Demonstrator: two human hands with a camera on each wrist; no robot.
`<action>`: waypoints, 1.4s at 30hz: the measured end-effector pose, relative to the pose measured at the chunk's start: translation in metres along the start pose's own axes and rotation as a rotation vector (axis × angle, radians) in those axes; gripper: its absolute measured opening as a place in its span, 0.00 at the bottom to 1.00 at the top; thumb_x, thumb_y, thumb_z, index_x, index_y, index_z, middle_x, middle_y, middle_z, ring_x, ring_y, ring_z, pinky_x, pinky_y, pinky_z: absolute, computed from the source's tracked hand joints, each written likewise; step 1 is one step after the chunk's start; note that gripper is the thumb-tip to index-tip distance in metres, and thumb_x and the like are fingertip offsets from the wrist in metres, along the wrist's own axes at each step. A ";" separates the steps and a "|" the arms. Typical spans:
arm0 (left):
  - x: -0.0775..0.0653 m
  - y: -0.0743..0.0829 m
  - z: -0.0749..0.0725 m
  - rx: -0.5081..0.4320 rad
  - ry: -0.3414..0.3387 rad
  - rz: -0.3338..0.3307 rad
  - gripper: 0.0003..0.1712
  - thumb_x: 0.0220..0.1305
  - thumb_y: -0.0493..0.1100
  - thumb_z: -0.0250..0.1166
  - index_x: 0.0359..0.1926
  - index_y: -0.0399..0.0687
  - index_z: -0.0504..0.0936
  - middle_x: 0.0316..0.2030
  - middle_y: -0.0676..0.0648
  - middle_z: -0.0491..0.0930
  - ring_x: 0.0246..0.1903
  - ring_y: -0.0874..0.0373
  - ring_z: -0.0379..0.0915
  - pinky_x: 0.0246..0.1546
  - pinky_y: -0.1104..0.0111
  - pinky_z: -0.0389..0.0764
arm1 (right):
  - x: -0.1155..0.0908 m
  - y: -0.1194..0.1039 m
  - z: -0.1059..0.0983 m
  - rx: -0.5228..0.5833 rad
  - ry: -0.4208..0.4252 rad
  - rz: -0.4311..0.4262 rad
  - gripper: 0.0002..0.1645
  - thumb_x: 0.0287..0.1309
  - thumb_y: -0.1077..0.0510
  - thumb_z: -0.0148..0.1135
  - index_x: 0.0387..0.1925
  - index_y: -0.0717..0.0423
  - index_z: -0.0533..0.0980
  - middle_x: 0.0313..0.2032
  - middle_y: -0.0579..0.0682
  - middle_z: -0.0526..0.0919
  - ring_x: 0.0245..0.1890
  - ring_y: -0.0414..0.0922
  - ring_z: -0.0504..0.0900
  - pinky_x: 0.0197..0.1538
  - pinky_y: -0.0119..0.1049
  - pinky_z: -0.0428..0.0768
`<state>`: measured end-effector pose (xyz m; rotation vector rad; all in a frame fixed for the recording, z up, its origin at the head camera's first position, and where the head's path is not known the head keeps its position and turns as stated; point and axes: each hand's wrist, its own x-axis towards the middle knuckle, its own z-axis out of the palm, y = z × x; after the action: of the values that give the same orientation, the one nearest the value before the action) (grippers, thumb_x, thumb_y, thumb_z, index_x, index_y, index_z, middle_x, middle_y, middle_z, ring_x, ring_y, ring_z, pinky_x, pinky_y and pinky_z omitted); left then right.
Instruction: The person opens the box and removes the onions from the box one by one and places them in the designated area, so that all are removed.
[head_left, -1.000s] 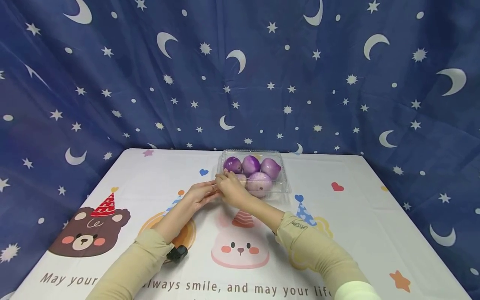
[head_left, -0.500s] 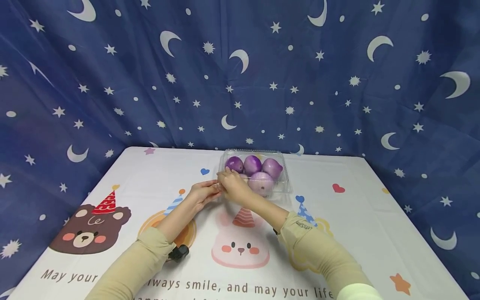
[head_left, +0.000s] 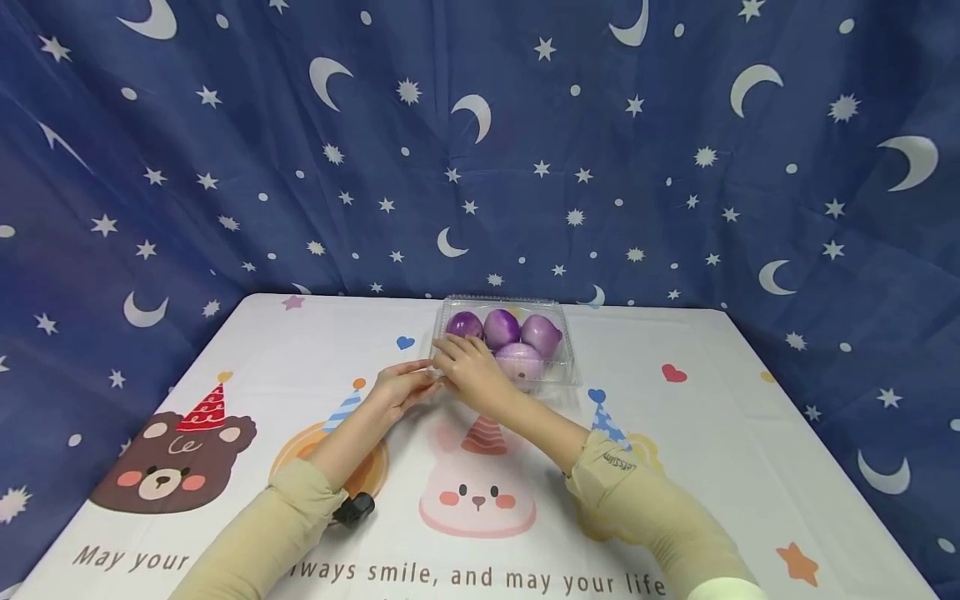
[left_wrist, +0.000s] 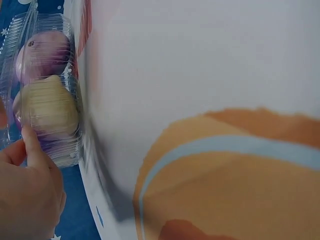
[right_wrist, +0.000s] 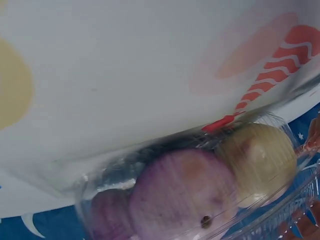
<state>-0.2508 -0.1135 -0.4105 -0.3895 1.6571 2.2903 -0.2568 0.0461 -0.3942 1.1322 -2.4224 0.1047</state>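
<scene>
A clear plastic clamshell box (head_left: 562, 373) sits at the back middle of the table, with several purple onions (head_left: 502, 328) inside. In the left wrist view one onion (left_wrist: 52, 107) is pale yellowish; the right hand covers it in the head view. My left hand (head_left: 399, 388) pinches the box's near left corner between thumb and fingers. My right hand (head_left: 474, 377) lies across the lid's front left part, its fingers bent at the lid's edge beside the left fingertips. In the right wrist view a large purple onion (right_wrist: 182, 195) shows through the ribbed plastic wall.
The white tablecloth (head_left: 637, 350) carries printed animals, hats and lettering. A blue curtain (head_left: 525, 125) with moons and stars hangs right behind the table's back edge, close to the box. A small black device (head_left: 354, 508) is at the left wrist.
My right hand's fingers have spread a little farther over the lid and now cover the near left onion, which was partly visible before. The left hand keeps its place at the corner.
</scene>
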 end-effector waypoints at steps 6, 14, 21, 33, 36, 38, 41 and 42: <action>-0.003 0.000 -0.002 0.006 -0.013 -0.013 0.29 0.64 0.24 0.51 0.66 0.27 0.59 0.25 0.51 0.77 0.25 0.66 0.78 0.37 0.76 0.82 | -0.011 0.000 -0.003 -0.079 0.090 -0.036 0.24 0.49 0.54 0.70 0.50 0.53 0.78 0.53 0.53 0.80 0.52 0.50 0.78 0.54 0.42 0.77; -0.003 -0.001 -0.001 -0.035 -0.036 -0.017 0.30 0.64 0.24 0.50 0.67 0.27 0.58 0.26 0.50 0.77 0.27 0.66 0.78 0.36 0.77 0.82 | -0.027 0.006 -0.010 -0.009 0.172 -0.017 0.25 0.45 0.57 0.73 0.48 0.54 0.78 0.45 0.51 0.82 0.45 0.48 0.80 0.53 0.38 0.78; -0.003 -0.004 -0.002 -0.054 -0.043 -0.021 0.30 0.64 0.23 0.49 0.67 0.28 0.58 0.28 0.49 0.77 0.29 0.65 0.78 0.38 0.77 0.82 | -0.037 0.011 -0.018 0.113 0.180 0.052 0.19 0.49 0.60 0.70 0.46 0.57 0.79 0.43 0.52 0.83 0.45 0.48 0.80 0.52 0.40 0.78; -0.002 -0.003 -0.002 -0.075 -0.038 -0.028 0.30 0.65 0.24 0.49 0.68 0.30 0.57 0.32 0.45 0.75 0.30 0.65 0.78 0.38 0.77 0.81 | -0.062 0.031 -0.034 0.349 0.244 0.208 0.11 0.54 0.64 0.65 0.41 0.60 0.79 0.40 0.53 0.84 0.45 0.50 0.82 0.51 0.42 0.80; -0.003 -0.003 -0.003 -0.068 -0.038 -0.024 0.30 0.65 0.25 0.49 0.68 0.30 0.57 0.32 0.45 0.74 0.30 0.65 0.77 0.38 0.78 0.81 | -0.070 0.035 -0.040 0.398 0.249 0.258 0.12 0.53 0.63 0.66 0.41 0.61 0.79 0.40 0.55 0.84 0.44 0.51 0.82 0.50 0.43 0.80; -0.002 -0.003 -0.003 -0.070 -0.043 -0.030 0.30 0.66 0.25 0.48 0.68 0.30 0.57 0.31 0.46 0.75 0.31 0.65 0.77 0.39 0.78 0.81 | -0.077 0.038 -0.044 0.426 0.252 0.297 0.13 0.52 0.64 0.67 0.41 0.62 0.79 0.40 0.56 0.84 0.43 0.51 0.82 0.48 0.43 0.81; -0.002 -0.003 -0.003 -0.070 -0.051 -0.043 0.29 0.66 0.26 0.48 0.68 0.31 0.57 0.30 0.47 0.76 0.31 0.65 0.77 0.39 0.78 0.81 | -0.088 0.044 -0.048 0.440 0.258 0.349 0.12 0.51 0.65 0.67 0.40 0.62 0.79 0.38 0.55 0.85 0.38 0.50 0.83 0.44 0.43 0.82; -0.002 -0.002 -0.003 -0.069 -0.053 -0.048 0.29 0.67 0.26 0.48 0.69 0.31 0.57 0.30 0.47 0.76 0.31 0.64 0.77 0.39 0.78 0.81 | -0.093 0.047 -0.049 0.434 0.258 0.362 0.12 0.51 0.65 0.67 0.39 0.61 0.79 0.37 0.55 0.85 0.37 0.49 0.83 0.43 0.42 0.82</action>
<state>-0.2484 -0.1157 -0.4130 -0.3755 1.5301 2.3077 -0.2217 0.1551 -0.3851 0.7658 -2.3973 0.8708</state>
